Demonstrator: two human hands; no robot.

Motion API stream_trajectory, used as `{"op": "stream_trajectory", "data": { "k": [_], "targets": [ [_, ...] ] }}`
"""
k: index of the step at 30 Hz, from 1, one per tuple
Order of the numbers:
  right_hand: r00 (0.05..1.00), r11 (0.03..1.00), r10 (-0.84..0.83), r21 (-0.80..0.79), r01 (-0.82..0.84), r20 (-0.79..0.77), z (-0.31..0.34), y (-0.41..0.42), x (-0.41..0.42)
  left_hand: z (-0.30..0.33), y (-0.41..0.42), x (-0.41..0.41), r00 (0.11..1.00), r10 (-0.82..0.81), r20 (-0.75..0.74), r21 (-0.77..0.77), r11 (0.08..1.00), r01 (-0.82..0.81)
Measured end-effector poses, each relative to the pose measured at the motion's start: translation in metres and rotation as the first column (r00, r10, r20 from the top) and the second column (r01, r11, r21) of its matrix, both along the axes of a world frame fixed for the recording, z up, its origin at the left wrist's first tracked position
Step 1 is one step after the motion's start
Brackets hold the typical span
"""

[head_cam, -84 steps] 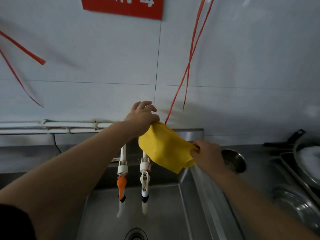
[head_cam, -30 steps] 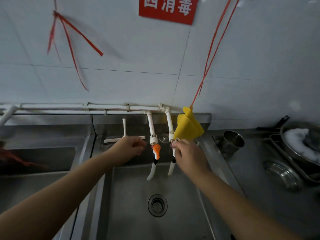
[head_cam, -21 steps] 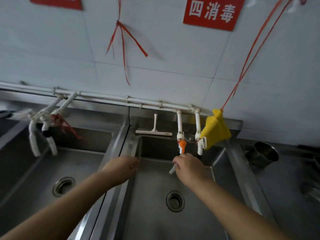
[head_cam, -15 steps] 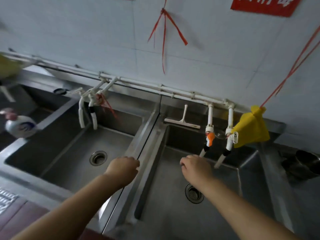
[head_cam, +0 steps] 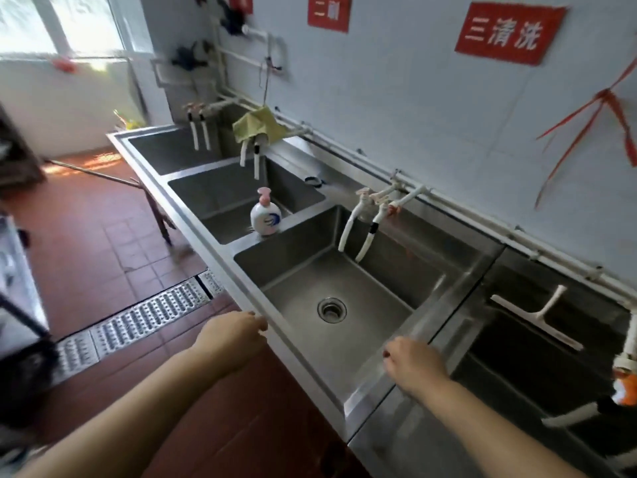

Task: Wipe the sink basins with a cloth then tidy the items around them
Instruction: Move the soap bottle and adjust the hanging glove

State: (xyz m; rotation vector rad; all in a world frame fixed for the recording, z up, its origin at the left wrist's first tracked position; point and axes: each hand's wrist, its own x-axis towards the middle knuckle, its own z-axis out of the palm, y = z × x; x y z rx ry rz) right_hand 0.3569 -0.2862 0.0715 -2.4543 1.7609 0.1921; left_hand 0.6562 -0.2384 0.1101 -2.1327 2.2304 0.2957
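1. Head view: a row of stainless steel sink basins runs along a tiled wall; the nearest full one [head_cam: 310, 281] has a round drain [head_cam: 332, 309] in its floor and nothing else in it.
2. The left hand [head_cam: 232, 336] hovers at the front rim of that basin, fingers loosely curled, grasping nothing. The right hand [head_cam: 412, 365] hangs over the divider between this basin and the next one to the right, also loosely curled and holding nothing.
3. A yellow-green cloth [head_cam: 256, 127] is draped over the taps of a basin farther left, well apart from both hands.
4. A white pump bottle [head_cam: 264, 215] with a pink top stands upright on the divider at the far left corner of the near basin. Its label has a blue swirl; the wording is too small to read.
5. Two white taps with hose ends [head_cam: 365, 222] reach out from the wall pipe over the near basin.
6. A white squeegee [head_cam: 537, 322] lies on the back ledge of the right-hand basin. An orange-handled tap [head_cam: 624, 388] shows at the right edge.
7. A small dark ring [head_cam: 313, 181] lies on the ledge behind the bottle.
8. On the wall, a red sign [head_cam: 506, 32] reads "三清洗". A smaller red sign [head_cam: 329, 12] to the left is blurred. Red ribbons [head_cam: 599, 112] hang at the right.
9. The floor is red tile with a metal drain grate [head_cam: 138, 322].
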Motion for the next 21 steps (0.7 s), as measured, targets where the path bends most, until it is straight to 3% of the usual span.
{"op": "stream_trajectory", "data": {
  "k": [4,12,21],
  "targets": [
    [0.998,0.998,0.055,-0.023,-0.054,0.039,-0.001,-0.026,0.090,0.008,-0.004,0.084,0.999,0.038,-0.011,-0.050,0.998,-0.038],
    [0.988,0.996,0.084,-0.033,-0.080,0.132,-0.004,-0.075,0.259,0.005,-0.042,0.245,0.992,0.123,-0.025,0.009,0.992,-0.122],
    [0.991,0.998,0.061,-0.027,-0.058,0.123,0.000,-0.140,0.337,-0.014,-0.100,0.329,0.990,0.126,-0.056,0.029,0.992,-0.124]
  ]
}}
